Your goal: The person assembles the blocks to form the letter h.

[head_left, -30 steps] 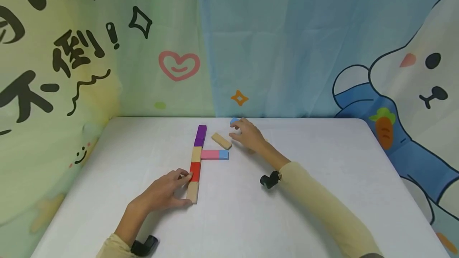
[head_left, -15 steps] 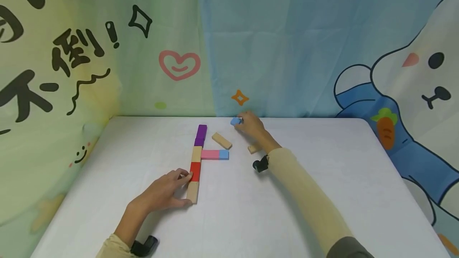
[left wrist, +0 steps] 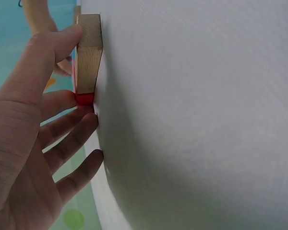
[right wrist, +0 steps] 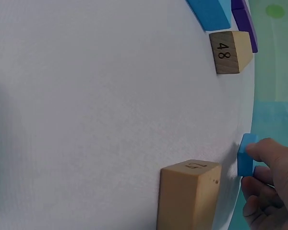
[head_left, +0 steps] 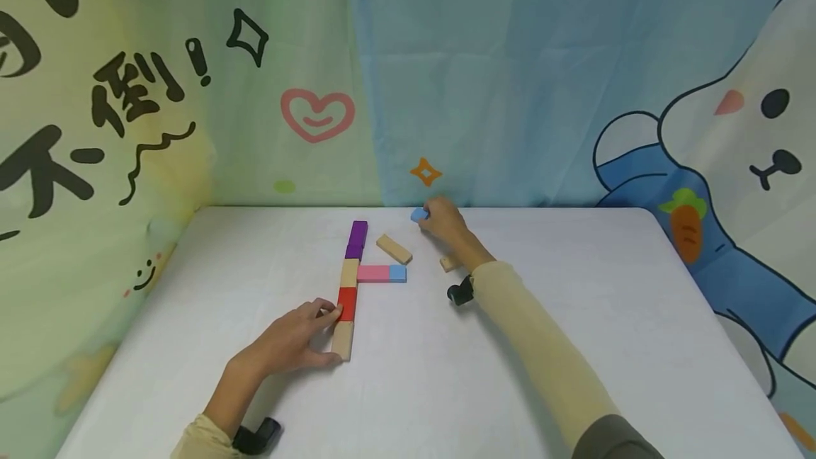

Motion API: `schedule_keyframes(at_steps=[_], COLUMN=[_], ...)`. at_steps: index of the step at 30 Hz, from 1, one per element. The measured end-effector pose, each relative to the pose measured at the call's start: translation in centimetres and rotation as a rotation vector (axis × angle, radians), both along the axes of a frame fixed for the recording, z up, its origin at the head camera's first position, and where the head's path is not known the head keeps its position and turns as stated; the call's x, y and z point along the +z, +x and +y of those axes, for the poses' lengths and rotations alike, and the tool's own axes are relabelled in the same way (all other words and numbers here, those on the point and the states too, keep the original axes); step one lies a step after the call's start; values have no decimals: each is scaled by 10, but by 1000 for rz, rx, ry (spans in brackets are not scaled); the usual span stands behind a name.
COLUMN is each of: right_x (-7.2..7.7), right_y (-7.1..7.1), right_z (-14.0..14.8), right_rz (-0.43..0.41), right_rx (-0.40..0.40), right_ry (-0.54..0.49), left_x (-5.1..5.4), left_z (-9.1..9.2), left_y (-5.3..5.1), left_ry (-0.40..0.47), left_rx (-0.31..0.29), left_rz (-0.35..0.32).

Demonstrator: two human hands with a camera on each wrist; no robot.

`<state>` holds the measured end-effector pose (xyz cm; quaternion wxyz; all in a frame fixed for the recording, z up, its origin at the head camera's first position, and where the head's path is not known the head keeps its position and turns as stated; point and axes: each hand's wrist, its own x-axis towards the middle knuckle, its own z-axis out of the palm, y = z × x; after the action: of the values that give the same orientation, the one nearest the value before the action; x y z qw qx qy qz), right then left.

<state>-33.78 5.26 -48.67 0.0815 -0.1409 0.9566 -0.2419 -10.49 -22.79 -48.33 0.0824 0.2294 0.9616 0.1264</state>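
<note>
At the table's far edge, my right hand [head_left: 448, 222] pinches a small blue wooden block [head_left: 418, 214] between thumb and fingers; the right wrist view shows this block [right wrist: 245, 158] too. My left hand [head_left: 293, 340] rests against the near end of a row of blocks. Its thumb touches a plain wooden block [left wrist: 89, 62], and a fingertip touches the red block [head_left: 347, 304]; the other fingers are spread and fairly straight. Beyond the red block lie another plain block [head_left: 349, 273] and purple blocks [head_left: 358, 238]. A pink block [head_left: 373, 274] and a blue block [head_left: 398, 274] branch rightward.
A loose plain block [head_left: 394, 248], numbered 48, lies slantwise between the row and the right hand. Another plain block [head_left: 448, 263] is partly hidden by the right wrist. A printed curtain [head_left: 510, 91] hangs behind the white table [head_left: 637, 346].
My right hand has moved slightly farther back and closed its fingers on the blue block, uncovering the plain block near its wrist. My left hand and the row have stayed put.
</note>
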Motion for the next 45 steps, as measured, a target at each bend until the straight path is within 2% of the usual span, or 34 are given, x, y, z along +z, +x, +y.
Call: schedule_keyframes(at_steps=[6, 9, 15, 21, 25, 29, 39, 45], right_x=[1, 5, 15, 20, 18, 12, -3, -4], right_y=[3, 10, 40, 72, 85, 90, 93, 94], right_z=[0, 3, 18, 28, 31, 32, 29, 28], right_rz=[17, 55, 34, 45, 80, 103, 51, 38], right_rx=[12, 52, 158, 284, 344, 358, 359, 356], right_ry=[19, -2, -89, -39, -21, -23, -3, 19], left_x=[-2, -2, -1, 4, 5, 2, -1, 0], left_z=[1, 1, 1, 1, 1, 1, 2, 3], left_y=[1, 2, 2, 0, 0, 0, 0, 0], left_ry=[-6, -8, -8, 7, 9, 4, -1, -6], left_rx=[0, 1, -10, -6, -5, -3, 6, 20], left_rz=[3, 5, 8, 5, 0, 4, -3, -20])
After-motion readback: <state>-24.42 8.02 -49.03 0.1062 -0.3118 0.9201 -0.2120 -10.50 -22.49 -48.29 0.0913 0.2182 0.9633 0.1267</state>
